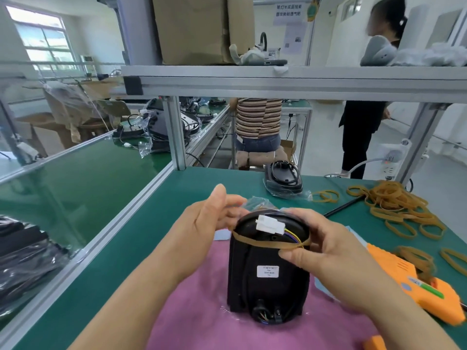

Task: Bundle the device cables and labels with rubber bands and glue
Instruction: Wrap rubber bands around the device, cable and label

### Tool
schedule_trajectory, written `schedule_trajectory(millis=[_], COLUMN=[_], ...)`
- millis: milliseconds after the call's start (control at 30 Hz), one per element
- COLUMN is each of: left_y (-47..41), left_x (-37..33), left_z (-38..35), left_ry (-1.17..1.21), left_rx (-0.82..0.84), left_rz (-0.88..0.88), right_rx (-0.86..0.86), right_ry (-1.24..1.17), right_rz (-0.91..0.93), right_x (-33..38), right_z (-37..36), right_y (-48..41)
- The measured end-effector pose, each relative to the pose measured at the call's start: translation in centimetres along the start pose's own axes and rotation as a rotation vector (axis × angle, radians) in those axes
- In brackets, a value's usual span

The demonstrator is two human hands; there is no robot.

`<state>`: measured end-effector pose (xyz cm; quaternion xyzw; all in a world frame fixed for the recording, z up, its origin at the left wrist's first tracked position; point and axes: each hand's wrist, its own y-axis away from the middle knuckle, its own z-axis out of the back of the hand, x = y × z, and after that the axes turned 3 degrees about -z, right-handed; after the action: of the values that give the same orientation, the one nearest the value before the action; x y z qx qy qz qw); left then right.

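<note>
Black device (267,271) standing upright on a pink cloth (202,311) on the green table (126,248), between both hands. Tan rubber band (255,242) stretched across its upper part, just under a white connector (268,224) with coloured wires (294,237). Right hand (328,246) closed around the top right edge, thumb and fingers pinching the crossed band there. Left hand (214,218) at the top left edge, fingers loosely spread, touching the band end and a clear plastic bag (255,203) behind. Small white label (267,271) on the device front. Orange glue gun (424,294) lying at the right, near a pile of rubber bands (399,205).
</note>
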<state>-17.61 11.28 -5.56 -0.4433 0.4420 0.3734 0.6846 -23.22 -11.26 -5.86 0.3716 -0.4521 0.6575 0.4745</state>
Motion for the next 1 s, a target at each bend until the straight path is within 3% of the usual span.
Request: schedule_trajectory(millis=[67, 267, 400, 467, 533, 600, 667, 833, 933, 1000], left_y=[-0.5, -1.0, -0.3, 0.6, 2.1, 3.8, 4.9, 5.1, 4.9, 4.5], left_x=[0.1, 0.5, 2.4, 3.6, 4.4, 4.9, 5.1, 3.3, 1.9, 1.4], left_z=[0.2, 0.7, 1.0, 1.3, 1.4, 1.3, 0.8, 0.3, 0.0, -0.5], left_ry=[0.067, 0.554, 0.822, 0.686, 0.247, -0.161, -0.409, -0.590, -0.584, -0.609], left_rx=[0.004, 0.057, -0.138, -0.296, -0.412, -0.360, -0.235, -0.096, 0.011, -0.004], left_rz=[0.035, 0.326, 0.403, 0.324, 0.183, -0.004, -0.179, -0.470, -0.572, -0.577], right_rx=[0.003, 0.033, 0.044, 0.015, -0.044, -0.090, -0.097, -0.099, -0.066, -0.045], right_ry=[0.003, -0.023, -0.071, -0.103, -0.197, -0.335, -0.387, -0.408, -0.426, -0.475], right_rz=[-0.003, -0.019, -0.029, -0.047, -0.098, -0.191, -0.276, -0.398, -0.452, -0.495], right_x=[0.1, -0.3, -0.3, -0.3, -0.5, -0.8, -0.8, -1.1, -1.1, -1.1], right_z=[0.1, 0.2, 0.1, 0.1, 0.3, 0.4, 0.4, -0.7, -1.0, -1.1], right_y=[0.0, 0.2, -0.3, -0.8, -1.8, -2.7, -3.4, -3.9, -3.7, -3.6])
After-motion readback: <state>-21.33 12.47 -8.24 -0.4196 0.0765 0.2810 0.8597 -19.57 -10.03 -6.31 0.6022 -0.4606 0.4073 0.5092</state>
